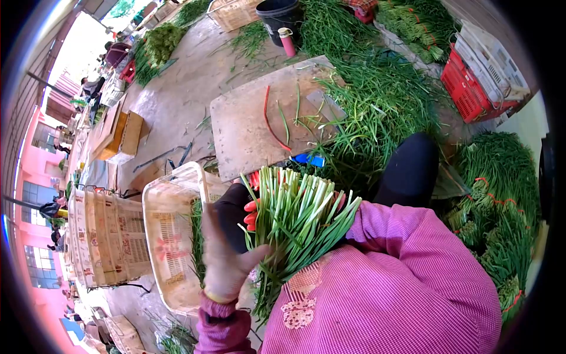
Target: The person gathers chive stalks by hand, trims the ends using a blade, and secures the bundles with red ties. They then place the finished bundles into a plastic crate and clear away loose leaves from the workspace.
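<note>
A thick bunch of green stalks with pale cut ends [295, 212] lies across my lap, its leaves trailing down toward my body. My left hand [227, 253] is beside the bunch on its left, blurred, with the thumb spread toward the leaves and nothing seen in it. Red-orange fingertips [252, 215] show at the bunch's left edge; they belong to my right hand, which reaches around behind the stalks and holds them. Beyond the bunch, a worn board [247, 124] carries a red strip [268, 112], a few loose stalks and a flat metal blade [326, 106].
A white plastic crate [156, 236] stands left of my lap, beside stacked crates [106, 236]. Loose greens [389, 100] are heaped beyond my knee. Tied bunches [501, 206] lie at right, near a red crate [466, 88]. A black bucket [280, 20] and pink bottle [286, 42] stand ahead.
</note>
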